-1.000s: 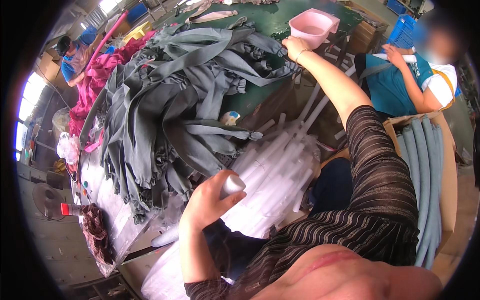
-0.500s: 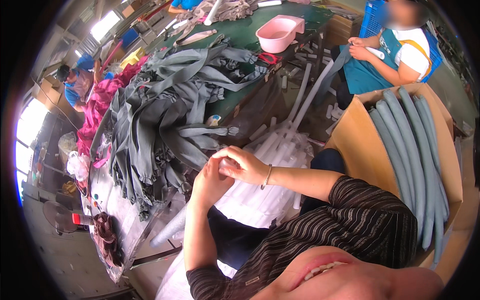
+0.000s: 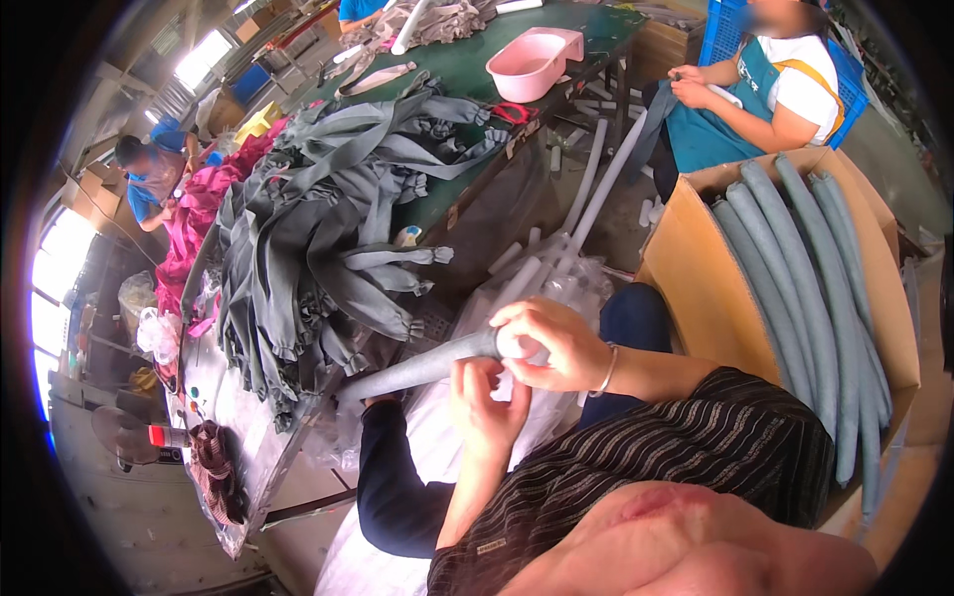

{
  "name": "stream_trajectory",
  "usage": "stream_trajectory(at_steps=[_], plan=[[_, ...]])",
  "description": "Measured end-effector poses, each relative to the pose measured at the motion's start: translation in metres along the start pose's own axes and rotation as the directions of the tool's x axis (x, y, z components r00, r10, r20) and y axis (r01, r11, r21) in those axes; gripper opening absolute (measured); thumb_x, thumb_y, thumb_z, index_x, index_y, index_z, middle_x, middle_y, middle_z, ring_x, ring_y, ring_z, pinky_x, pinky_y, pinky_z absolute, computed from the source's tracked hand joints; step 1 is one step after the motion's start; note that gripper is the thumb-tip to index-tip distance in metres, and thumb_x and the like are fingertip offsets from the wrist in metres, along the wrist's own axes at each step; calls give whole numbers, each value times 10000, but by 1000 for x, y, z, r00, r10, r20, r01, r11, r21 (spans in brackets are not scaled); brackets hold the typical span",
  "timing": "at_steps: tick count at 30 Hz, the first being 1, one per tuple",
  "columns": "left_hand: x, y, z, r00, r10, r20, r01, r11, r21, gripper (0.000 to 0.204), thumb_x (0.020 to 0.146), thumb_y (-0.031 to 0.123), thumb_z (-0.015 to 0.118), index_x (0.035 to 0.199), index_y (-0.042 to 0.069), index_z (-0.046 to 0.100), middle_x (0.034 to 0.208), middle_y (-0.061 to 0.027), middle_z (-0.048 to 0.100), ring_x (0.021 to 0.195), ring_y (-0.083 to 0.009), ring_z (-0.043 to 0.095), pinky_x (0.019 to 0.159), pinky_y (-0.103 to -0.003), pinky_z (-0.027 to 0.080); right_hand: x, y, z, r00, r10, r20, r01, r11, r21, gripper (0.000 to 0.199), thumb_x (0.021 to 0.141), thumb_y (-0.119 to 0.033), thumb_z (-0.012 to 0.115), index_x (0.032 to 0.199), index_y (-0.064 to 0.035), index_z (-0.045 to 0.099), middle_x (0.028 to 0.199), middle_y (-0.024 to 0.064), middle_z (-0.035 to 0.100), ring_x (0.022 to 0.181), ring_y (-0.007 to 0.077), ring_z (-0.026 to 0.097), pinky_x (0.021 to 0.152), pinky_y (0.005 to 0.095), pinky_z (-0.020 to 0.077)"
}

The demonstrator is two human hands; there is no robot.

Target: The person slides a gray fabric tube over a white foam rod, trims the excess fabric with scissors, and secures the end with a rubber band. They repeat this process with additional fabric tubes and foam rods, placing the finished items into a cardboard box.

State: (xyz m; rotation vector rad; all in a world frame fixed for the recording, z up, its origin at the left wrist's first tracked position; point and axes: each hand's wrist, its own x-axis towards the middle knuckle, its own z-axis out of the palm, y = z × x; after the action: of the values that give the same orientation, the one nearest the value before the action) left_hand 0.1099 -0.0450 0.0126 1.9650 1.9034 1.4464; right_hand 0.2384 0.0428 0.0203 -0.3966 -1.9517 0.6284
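A long tube in a grey fabric sleeve (image 3: 422,368) slants up to the right over my lap, its far-left end beside the table edge. White foam shows at its near end, between my hands. My right hand (image 3: 556,343) is closed around that end, fingers over the top and thumb below. Just under it, my left hand (image 3: 487,407) has curled fingers pressed at the sleeve's edge; what exactly the fingertips pinch is partly hidden. Under and beyond my hands lie white foam tubes (image 3: 522,283) in clear plastic.
Grey fabric sleeves (image 3: 308,248) heap on the green table (image 3: 457,184), near a pink basin (image 3: 532,65) and red-handled scissors (image 3: 512,112). At right, a cardboard box (image 3: 686,233) holds several grey covered tubes (image 3: 795,268). A co-worker (image 3: 745,99) sits beyond it; another (image 3: 154,179) works at left.
Both hands have moved right, and the covered tube has swung up so its length shows across my lap. My hands have separated slightly, the right now above the left at the tube's end.
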Motion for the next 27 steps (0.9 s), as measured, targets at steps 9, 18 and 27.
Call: stream_trajectory(at_steps=[9, 18, 27], plan=[[9, 20, -2, 976, 203, -74, -214, 955, -203, 265, 634, -10, 724, 803, 34, 525, 724, -84, 554, 621, -241, 547, 546, -328, 450, 3, -25, -29, 989, -142, -43, 137, 986, -94, 265, 655, -38, 685, 874, -85, 544, 982, 86, 616, 745, 240, 578, 634, 309, 470], [-56, -63, 40, 834, -546, 77, 448, 589, -673, 105, 777, 33, 621, 746, 8, 524, 718, -23, 520, 653, -103, 459, 592, -241, 398, -38, 27, 34, 981, 126, 145, -119, 991, -57, 227, 711, -102, 713, 839, -72, 527, 932, 76, 550, 837, 244, 547, 730, 310, 462], [-58, -77, 64, 909, -418, -12, 357, 791, -497, 81, 746, 4, 595, 722, -12, 520, 673, -58, 508, 622, -140, 463, 588, -270, 391, -76, 37, 46, 277, 817, 506, -866, -16, 500, 469, 882, -267, 575, 1262, -45, 412, 1052, 101, 567, 921, 189, 614, 656, 350, 576]])
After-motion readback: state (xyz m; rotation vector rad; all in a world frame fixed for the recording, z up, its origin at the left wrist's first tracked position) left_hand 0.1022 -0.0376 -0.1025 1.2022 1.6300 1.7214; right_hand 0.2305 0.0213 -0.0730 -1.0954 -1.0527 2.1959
